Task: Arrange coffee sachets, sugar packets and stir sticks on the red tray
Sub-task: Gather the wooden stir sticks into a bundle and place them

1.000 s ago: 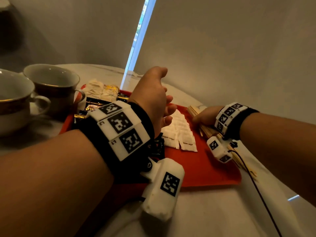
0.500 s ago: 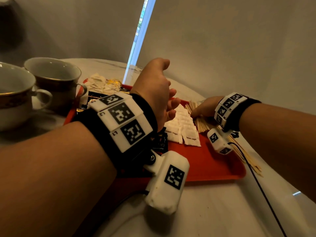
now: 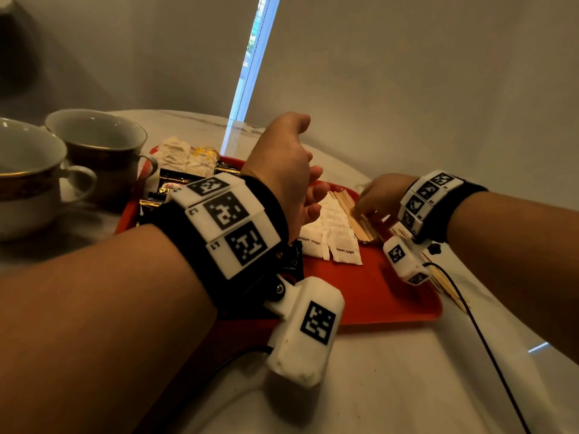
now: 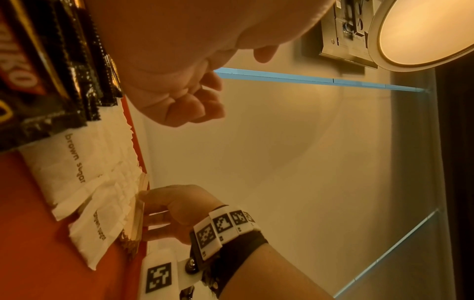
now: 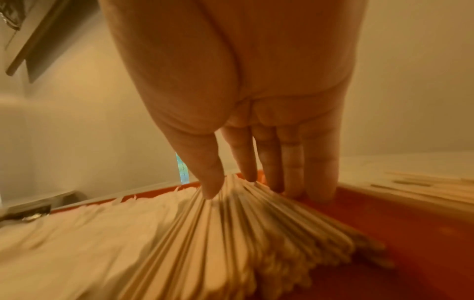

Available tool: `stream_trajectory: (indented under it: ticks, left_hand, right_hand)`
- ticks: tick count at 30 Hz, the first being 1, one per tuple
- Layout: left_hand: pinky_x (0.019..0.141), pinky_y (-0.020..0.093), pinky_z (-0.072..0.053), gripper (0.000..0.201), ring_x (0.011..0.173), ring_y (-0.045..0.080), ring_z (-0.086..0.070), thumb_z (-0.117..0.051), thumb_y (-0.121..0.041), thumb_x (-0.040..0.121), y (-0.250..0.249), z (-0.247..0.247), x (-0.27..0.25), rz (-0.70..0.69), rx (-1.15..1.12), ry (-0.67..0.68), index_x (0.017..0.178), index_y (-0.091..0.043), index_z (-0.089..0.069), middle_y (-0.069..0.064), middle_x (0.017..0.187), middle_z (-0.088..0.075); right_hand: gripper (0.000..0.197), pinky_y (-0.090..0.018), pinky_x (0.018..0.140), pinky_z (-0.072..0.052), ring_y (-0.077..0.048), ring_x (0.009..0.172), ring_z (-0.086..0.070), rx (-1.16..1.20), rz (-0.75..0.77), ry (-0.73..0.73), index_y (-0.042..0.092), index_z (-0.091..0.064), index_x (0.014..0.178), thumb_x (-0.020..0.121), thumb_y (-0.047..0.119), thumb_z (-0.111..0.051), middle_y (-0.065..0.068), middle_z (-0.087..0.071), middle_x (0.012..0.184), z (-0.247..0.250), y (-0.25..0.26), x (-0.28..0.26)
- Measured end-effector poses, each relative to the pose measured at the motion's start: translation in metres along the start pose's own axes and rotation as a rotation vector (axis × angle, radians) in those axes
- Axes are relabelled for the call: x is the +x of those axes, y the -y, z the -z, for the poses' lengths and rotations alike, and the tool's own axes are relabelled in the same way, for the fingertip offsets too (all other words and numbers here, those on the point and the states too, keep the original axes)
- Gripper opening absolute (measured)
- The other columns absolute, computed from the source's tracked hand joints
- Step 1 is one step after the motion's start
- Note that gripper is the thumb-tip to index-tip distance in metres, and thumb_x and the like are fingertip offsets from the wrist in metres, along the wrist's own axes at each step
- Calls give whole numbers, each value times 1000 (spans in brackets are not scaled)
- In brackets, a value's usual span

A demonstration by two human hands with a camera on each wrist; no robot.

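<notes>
Wooden stir sticks (image 3: 360, 216) are what you're on right now, and your right hand (image 3: 377, 197) has them fanned out on the red tray (image 3: 376, 296), just right of the sugar packets (image 3: 333, 236). From the right wrist view your fingers (image 5: 318, 162) are straight and pressing down on the far ends of the bundle, thumb on the near side, so it's more of a flat push than a grab.

My take: square the bundle up before you let go. Keep the fingers flat and nudge the whole stack sideways as 1 unit, since those thin sticks look like they'd splay and slide over each other if you poke just a few. Watch the overlap too: the left edge of the fan looks like it's riding onto the sugar packets, so ease it toward the tray's right rim. More sticks (image 3: 445, 285) are lying off the tray on the counter (image 3: 391, 371) past that right rim, so I'd guess those need gathering next.

Your left hand (image 3: 282, 170) hovers above the tray's middle, fingers loosely curled, holding nothing. The coffee sachets (image 4: 38, 81) sit left of the sugar packets, mostly under that wrist. 2 cups (image 3: 94, 145) stand on the counter off the tray's left side.
</notes>
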State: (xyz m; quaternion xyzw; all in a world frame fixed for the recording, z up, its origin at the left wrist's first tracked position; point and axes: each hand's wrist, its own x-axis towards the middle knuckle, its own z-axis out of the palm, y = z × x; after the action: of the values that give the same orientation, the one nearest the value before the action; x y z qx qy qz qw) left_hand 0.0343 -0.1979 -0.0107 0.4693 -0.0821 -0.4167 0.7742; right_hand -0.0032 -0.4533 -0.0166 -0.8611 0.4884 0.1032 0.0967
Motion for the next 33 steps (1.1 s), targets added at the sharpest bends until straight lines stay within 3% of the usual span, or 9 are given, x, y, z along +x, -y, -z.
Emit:
stream_trajectory:
  ticks: [4,7,10,13,19,22,25,30,33]
  left_hand:
    - [61,31,-42,40,76,17,-54,-47,-56,93,1,-1,0,2,9,1,93,-17,-54,3,90,-55]
    - [60,31,-41,40,76,17,-54,-47,-56,93,1,-1,1,-4,17,-3,94,-17,-54,3,91,-56]
    - [58,31,-41,39,76,17,-54,-46,-56,93,1,0,1,-5,16,-2,94,-17,-54,3,91,-55]
    - [57,31,-40,40,77,17,-54,-46,-56,93,1,-1,1,-3,19,-1,97,-17,-54,3,92,-56]
    - [56,30,-40,40,77,17,-53,-46,-56,93,3,0,2,5,23,7,98,-17,-54,3,92,-55]
    - [57,30,-39,40,76,17,-53,-46,-56,93,4,0,4,9,23,12,97,-17,-54,3,91,-54]
    - [57,30,-39,40,76,17,-53,-46,-56,92,4,0,3,15,28,16,97,-17,-54,3,91,-53]
    - [56,29,-39,38,75,17,-52,-46,-55,92,4,0,2,2,39,10,95,-18,-53,2,90,-53]
    - [56,30,-39,38,78,17,-53,-47,-55,92,2,1,3,2,37,8,96,-18,-53,2,91,-53]
  right_hand:
    - [51,-45,93,-57,-27,101,-68,-139,36,-73,12,-68,118,81,45,-78,-6,-72,107,-5,6,-2]
    - [41,-45,93,-57,-27,103,-67,-151,98,-148,11,-70,117,86,37,-75,-7,-72,111,-5,8,-3]
    - [25,-41,88,-59,-24,95,-69,-171,130,-183,15,-75,109,87,26,-74,-4,-73,103,-10,9,-2]
    - [23,-40,89,-59,-22,94,-69,-209,131,-182,15,-75,110,88,25,-73,-3,-73,102,-14,9,-3]
    - [14,-41,93,-57,-17,97,-65,-20,211,-209,24,-77,100,92,16,-68,7,-69,95,-5,-1,-10]
    - [11,-33,82,-55,-14,96,-64,-49,255,-175,29,-76,100,90,28,-70,8,-71,103,-7,-1,-15]
    - [16,-26,70,-45,-11,97,-60,-107,284,-139,31,-76,105,91,31,-69,10,-69,106,-11,-1,-19]
    - [23,-30,82,-47,-9,101,-59,-15,353,-174,35,-72,96,94,17,-58,8,-68,116,-3,-5,-31]
    - [39,-36,100,-47,-12,118,-55,-79,371,-15,34,-62,125,90,17,-66,6,-59,135,4,-18,-44]
